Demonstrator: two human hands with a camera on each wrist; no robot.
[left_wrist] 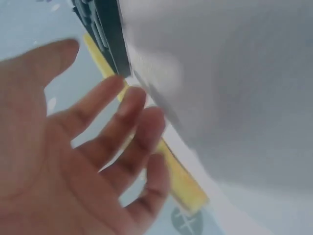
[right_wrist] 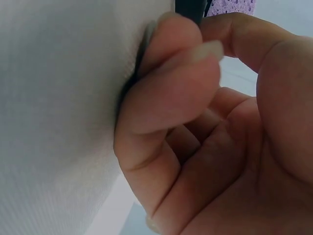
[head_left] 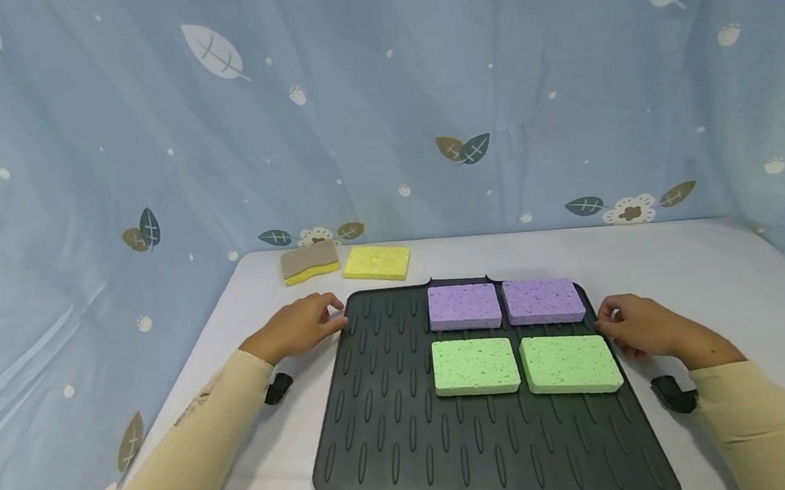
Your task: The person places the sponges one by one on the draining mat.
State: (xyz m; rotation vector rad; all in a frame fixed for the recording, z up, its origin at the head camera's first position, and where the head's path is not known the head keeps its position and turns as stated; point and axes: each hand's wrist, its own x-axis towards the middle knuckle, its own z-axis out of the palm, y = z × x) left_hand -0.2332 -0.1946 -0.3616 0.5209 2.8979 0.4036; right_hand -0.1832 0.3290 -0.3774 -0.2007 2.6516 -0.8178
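Note:
A dark ridged drying mat [head_left: 409,430] lies on the white table. On its right half sit two purple sponges [head_left: 464,306] at the back and two light green sponges [head_left: 475,366] in front of them. My left hand [head_left: 303,324] is beside the mat's back left corner. Its thumb and fingers are spread apart with nothing between them in the left wrist view, fingertips close to the mat [left_wrist: 111,39]. At the right edge, my right hand [head_left: 645,326] pinches the mat [right_wrist: 190,9] between thumb and curled fingers, which partly hide the contact.
Behind the mat's left side lie a yellow sponge [head_left: 376,263] and a yellow sponge with a grey-brown top layer [head_left: 310,261]. A blue curtain [head_left: 380,106] with leaf prints hangs behind the table and along its left and right sides.

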